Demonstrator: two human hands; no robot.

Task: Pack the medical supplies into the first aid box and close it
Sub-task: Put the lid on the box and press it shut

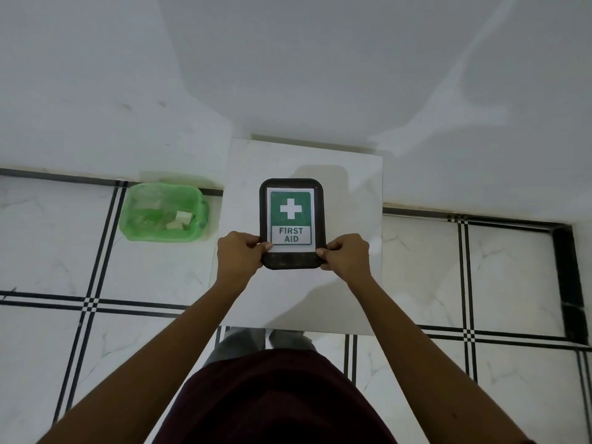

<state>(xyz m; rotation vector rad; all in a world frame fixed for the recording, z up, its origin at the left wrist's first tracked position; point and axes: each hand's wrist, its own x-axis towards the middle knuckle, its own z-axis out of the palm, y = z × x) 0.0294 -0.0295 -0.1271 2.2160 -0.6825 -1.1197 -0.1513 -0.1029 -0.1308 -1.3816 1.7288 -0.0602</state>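
A black first aid box (pixel 292 261) with a green-and-white "FIRST AID" label on its lid rests on a small white table (pixel 349 219). The lid lies flat on the box, which looks closed. My left hand (pixel 238 256) grips the box's near left corner, thumb on the label. My right hand (pixel 345 256) grips the near right corner the same way. No loose medical supplies are visible on the table; whatever the box holds is hidden.
A green plastic basket (pixel 134 219) with a few pale packets inside stands on the tiled floor left of the table. White walls rise close behind the table. Marble floor tiles with black lines surround it.
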